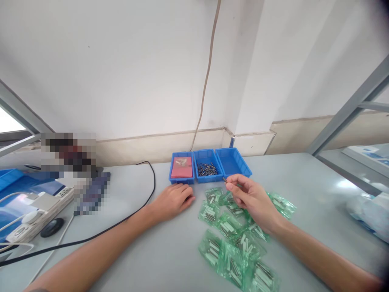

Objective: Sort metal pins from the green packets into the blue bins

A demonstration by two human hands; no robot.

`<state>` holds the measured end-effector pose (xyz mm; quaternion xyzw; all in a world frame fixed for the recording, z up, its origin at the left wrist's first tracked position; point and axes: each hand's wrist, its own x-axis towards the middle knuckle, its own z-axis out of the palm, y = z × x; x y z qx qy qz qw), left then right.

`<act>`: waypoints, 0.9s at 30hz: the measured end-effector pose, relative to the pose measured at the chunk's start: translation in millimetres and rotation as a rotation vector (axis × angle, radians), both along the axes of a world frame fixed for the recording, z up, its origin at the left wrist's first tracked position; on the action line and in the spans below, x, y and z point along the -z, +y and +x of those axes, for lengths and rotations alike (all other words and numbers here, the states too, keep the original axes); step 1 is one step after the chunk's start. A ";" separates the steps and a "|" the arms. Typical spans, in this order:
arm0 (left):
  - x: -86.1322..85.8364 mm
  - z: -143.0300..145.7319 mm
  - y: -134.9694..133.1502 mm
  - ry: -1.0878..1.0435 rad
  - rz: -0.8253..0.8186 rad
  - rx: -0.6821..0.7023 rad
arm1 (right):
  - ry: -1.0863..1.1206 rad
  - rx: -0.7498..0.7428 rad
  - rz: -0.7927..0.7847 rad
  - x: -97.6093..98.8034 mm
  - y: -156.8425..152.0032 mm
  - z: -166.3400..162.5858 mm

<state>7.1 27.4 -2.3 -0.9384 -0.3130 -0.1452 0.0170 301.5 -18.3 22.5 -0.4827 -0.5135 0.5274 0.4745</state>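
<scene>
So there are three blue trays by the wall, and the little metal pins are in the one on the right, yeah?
Not quite. The three blue trays do sit by the wall, but the little metal pins are in the middle one. The right tray looks empty, and the left one holds a pink pad. The head view shows this.

So the workbench (170,259) is a plain pale grey top pushed against a white wall. Three little blue bins (209,165) sit side by side at the back edge, and a scatter of green plastic bags (234,239) is spread out in front of them. A black cable (127,221) snakes across the left half, with a white power strip (41,209) near the left edge
</scene>
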 end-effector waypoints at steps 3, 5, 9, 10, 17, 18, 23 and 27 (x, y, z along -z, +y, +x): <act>0.6 -0.1 0.0 0.010 0.003 -0.003 | 0.157 0.005 -0.069 -2.4 1.5 0.7; 1.2 -0.1 0.1 0.010 0.008 -0.002 | 0.269 0.000 -0.101 -4.7 2.2 0.4; 2.0 -0.3 0.4 0.015 0.015 -0.005 | 0.474 -0.049 -0.205 -7.5 3.4 1.4; 1.9 -0.3 0.5 0.019 0.018 -0.005 | 0.516 -0.062 -0.229 -7.6 3.7 2.1; -0.5 -0.1 0.1 0.035 0.015 -0.013 | 0.564 -0.091 -0.245 -8.6 2.8 2.4; -0.6 0.0 0.1 0.035 0.013 -0.015 | 0.548 -0.090 -0.234 -9.2 2.3 1.6; -0.2 0.2 -0.1 0.040 0.001 -0.019 | 0.443 -0.086 -0.180 -12.5 -0.1 -0.8; -0.1 0.4 -0.1 0.029 -0.003 -0.020 | 0.359 -0.064 -0.166 -11.0 -0.6 -0.5</act>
